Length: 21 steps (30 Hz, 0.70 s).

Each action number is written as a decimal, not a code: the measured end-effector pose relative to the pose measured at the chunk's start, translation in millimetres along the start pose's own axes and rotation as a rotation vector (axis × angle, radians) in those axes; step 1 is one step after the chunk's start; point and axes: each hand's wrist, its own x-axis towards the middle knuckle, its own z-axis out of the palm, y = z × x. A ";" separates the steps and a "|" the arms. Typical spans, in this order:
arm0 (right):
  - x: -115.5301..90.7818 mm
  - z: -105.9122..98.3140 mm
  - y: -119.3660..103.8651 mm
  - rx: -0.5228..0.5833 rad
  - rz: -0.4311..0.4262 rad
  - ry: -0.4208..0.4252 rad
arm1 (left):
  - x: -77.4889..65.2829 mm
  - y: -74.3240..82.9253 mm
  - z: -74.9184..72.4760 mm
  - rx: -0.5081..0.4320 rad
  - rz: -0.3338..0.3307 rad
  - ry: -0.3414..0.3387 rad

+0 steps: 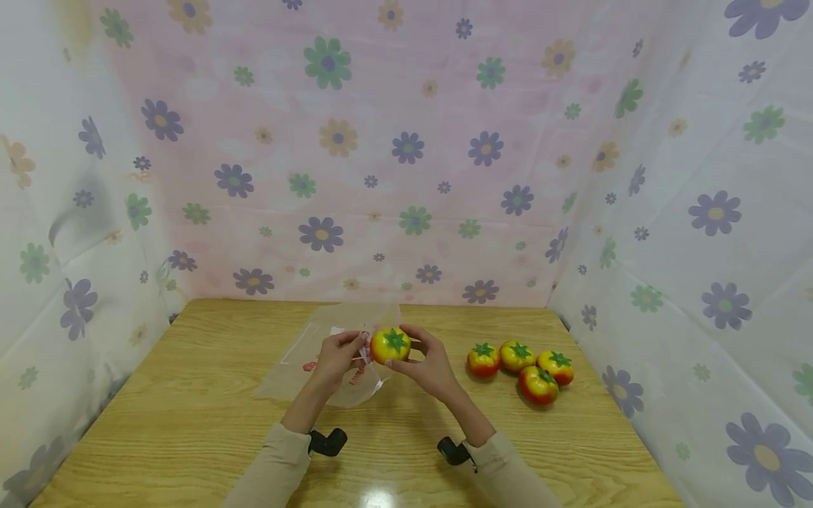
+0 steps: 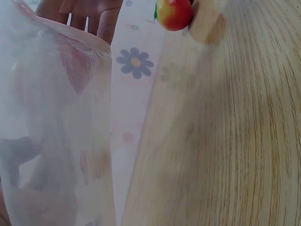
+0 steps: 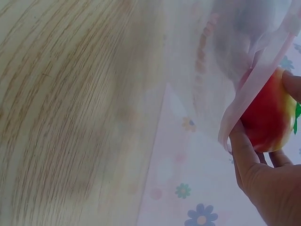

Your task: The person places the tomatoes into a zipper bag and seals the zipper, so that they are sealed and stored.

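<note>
My right hand [image 1: 434,363] grips a toy tomato [image 1: 389,346], yellow and red with a green leafy top, between thumb and fingers. My left hand [image 1: 335,361] pinches the edge of a clear plastic bag [image 1: 292,377] with red print, just left of the tomato. In the right wrist view the bag's rim [image 3: 251,94] crosses over part of the tomato's red side [image 3: 268,117], with the right fingers right at that rim. The left wrist view has the see-through bag [image 2: 56,127] hanging down its left side.
Several more toy tomatoes sit together at the right of the wooden table [image 1: 190,423], the nearest tomato [image 1: 538,386] standing in front of the others. Flowered cloth [image 1: 406,141] encloses the table at the back and both sides.
</note>
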 end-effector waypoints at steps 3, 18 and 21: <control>0.6 -0.1 -0.7 -0.020 -0.011 -0.002 | -0.2 0.0 -0.7 0.000 0.000 0.000; 0.1 0.2 -9.0 -0.081 -0.007 0.010 | -2.2 2.9 -1.6 -0.011 0.011 -0.026; -1.3 1.2 -14.2 -0.093 -0.002 0.022 | -2.4 1.8 -2.3 -0.020 0.018 -0.035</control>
